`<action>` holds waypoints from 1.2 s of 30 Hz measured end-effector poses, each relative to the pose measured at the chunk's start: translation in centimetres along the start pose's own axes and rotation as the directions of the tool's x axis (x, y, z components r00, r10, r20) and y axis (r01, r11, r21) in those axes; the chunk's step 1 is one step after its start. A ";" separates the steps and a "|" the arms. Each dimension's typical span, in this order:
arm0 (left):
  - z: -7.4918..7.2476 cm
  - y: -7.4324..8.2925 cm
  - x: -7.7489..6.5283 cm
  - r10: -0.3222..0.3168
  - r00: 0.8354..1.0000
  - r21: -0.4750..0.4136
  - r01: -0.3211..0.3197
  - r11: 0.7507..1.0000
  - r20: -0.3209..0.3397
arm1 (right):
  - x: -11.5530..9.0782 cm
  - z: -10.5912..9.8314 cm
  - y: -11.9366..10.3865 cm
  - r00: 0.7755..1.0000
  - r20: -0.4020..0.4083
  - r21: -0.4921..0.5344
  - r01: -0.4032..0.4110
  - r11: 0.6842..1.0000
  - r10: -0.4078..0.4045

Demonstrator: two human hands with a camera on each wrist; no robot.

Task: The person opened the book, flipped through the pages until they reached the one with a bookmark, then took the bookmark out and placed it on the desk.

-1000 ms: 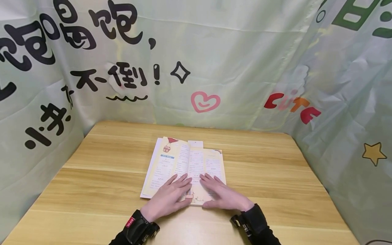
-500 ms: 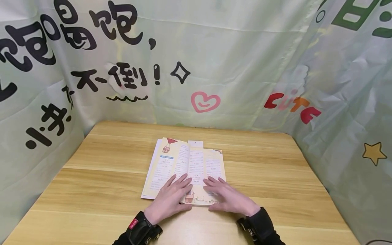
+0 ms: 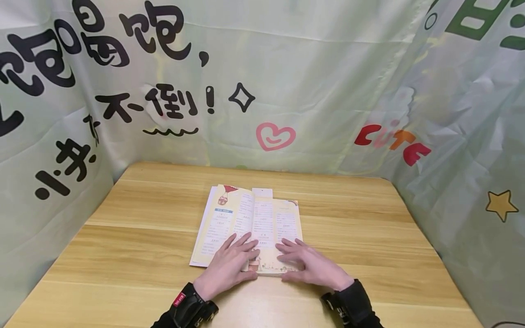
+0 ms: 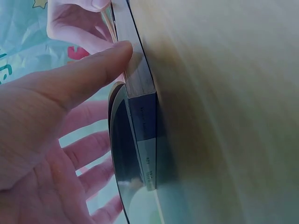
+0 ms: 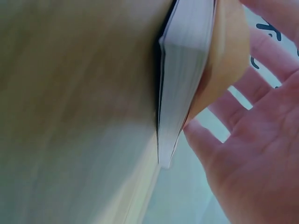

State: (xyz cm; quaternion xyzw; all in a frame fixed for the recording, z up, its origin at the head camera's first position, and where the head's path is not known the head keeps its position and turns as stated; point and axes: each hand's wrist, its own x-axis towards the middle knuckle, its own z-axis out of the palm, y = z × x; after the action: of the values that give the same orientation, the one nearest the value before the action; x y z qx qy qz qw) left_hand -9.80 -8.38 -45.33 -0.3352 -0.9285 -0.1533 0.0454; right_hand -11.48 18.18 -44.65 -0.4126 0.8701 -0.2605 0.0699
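Pale green cloth [image 3: 320,82], creased, hangs behind and along both sides of the table [image 3: 352,218]. Table: wooden, light-grained, far corners rounded, sheen at near part. Printed on cloth: black characters [image 3: 170,102], pink heart [image 3: 271,140], "CUTE" lettering [image 3: 402,139], yellow star [image 3: 502,206]. Dark cable [image 3: 507,323], lower right.
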 end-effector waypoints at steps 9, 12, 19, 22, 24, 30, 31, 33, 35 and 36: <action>0.0 -0.2 -0.1 0.022 1.000 -0.008 -0.022 1.000 -0.016 | -0.4 0.0 0.2 0.998 -0.051 0.046 0.031 0.998 -0.028; 0.0 -0.2 -0.1 0.022 1.000 -0.016 -0.022 1.000 -0.017 | -0.5 0.0 0.2 0.995 -0.084 0.037 0.065 0.997 -0.062; -0.1 -0.2 -0.2 -0.001 1.000 -0.034 0.001 0.999 0.012 | -0.7 -0.1 0.2 0.984 -0.145 0.023 0.108 0.994 -0.104; -0.1 -0.2 -0.2 0.001 1.000 -0.035 -0.001 0.999 0.009 | -0.6 -0.1 0.4 0.977 -0.167 0.011 0.134 0.991 -0.131; -0.1 -0.2 -0.2 0.004 1.000 -0.037 -0.004 0.999 0.006 | -0.6 -0.1 0.5 0.970 -0.187 0.002 0.157 0.988 -0.154; -0.3 0.0 -0.2 0.004 1.000 -0.054 -0.003 0.999 0.006 | -0.5 -0.2 0.6 0.953 -0.235 -0.010 0.195 0.981 -0.192; -0.3 0.0 -0.2 0.002 1.000 -0.056 -0.002 0.998 0.006 | -0.5 -0.2 0.6 0.950 -0.243 -0.013 0.197 0.980 -0.194; -0.4 0.1 -0.2 0.000 1.000 -0.054 0.000 0.999 0.009 | -0.4 -0.2 0.5 0.943 -0.265 -0.024 0.204 0.979 -0.203; -0.4 0.2 -0.1 -0.007 1.000 -0.053 0.008 0.999 0.013 | -0.3 -0.3 0.5 0.935 -0.290 -0.032 0.204 0.978 -0.204; -0.4 0.2 -0.1 -0.011 1.000 -0.050 0.011 0.999 0.015 | -0.3 -0.3 0.5 0.929 -0.306 -0.039 0.205 0.978 -0.207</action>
State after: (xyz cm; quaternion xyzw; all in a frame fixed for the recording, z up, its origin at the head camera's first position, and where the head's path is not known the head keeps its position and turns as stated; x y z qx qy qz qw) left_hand -9.58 -8.45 -44.95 -0.3322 -0.9265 -0.1745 0.0295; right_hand -11.73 18.74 -44.68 -0.4560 0.8229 -0.3251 -0.0959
